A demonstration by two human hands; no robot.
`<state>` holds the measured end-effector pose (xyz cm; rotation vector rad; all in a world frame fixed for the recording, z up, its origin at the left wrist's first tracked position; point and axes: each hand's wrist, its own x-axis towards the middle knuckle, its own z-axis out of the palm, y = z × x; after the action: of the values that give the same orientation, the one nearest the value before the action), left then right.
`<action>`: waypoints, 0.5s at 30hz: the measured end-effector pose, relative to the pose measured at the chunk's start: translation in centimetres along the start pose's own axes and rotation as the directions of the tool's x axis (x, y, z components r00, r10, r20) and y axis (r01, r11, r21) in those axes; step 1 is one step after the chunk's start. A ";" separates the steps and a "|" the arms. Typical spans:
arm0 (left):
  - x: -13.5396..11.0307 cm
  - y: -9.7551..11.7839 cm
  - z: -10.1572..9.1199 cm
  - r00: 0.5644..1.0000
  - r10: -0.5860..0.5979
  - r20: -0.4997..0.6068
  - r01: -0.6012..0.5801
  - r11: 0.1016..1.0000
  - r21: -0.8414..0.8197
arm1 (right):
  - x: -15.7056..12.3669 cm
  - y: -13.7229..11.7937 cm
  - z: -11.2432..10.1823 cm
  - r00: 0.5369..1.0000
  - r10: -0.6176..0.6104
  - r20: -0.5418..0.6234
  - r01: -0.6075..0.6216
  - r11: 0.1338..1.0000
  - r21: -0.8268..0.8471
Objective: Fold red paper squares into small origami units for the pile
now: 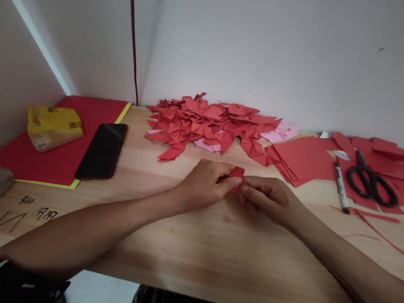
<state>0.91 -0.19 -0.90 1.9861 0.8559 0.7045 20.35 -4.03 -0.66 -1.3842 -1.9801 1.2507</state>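
Small red paper (238, 172) between the hands over the table (193, 254), left hand (204, 182) pinched closed on it, right hand (274, 198) fingertips at its right edge, their hold and its long axis unclear.

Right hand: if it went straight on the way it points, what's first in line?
The right hand would first meet the small red paper, then likely the left hand; depth there is unclear.
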 end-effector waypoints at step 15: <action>0.5 -1.1 -0.3 0.992 0.007 0.129 0.029 0.961 -0.274 | 0.4 0.8 -0.9 0.997 0.025 0.078 -0.038 0.985 0.169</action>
<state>0.65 0.81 -1.60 1.7548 0.6529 0.6430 21.26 -3.23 -0.98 -1.3067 -1.8570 1.4700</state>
